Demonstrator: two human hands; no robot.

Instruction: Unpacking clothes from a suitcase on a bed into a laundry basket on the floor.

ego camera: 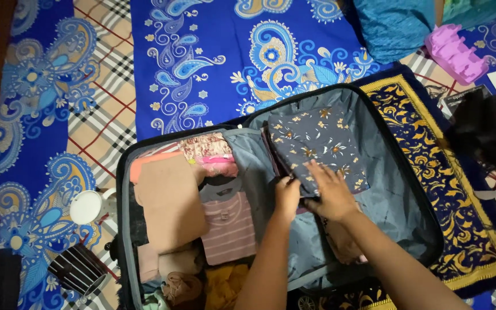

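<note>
Both hands work inside an open black soft-sided suitcase [123,189] lying on a bed spread with a blue paisley sheet [202,63]. Right hand [329,192] lies flat, fingers spread, pressing on a folded dark navy cloth with small floral print [317,140]; not clenched, palm down on its near edge. Left hand [287,196] sits just beside it, fingers curled at the same cloth's lower left corner, touching it; whether it pinches the fabric, cannot tell. Left of the hands: striped pink folded shirt [228,227], tan folded garment [170,201]. Right of the hands: gold-patterned dark mat [431,149]. Far left: white round lid [85,206].
</note>
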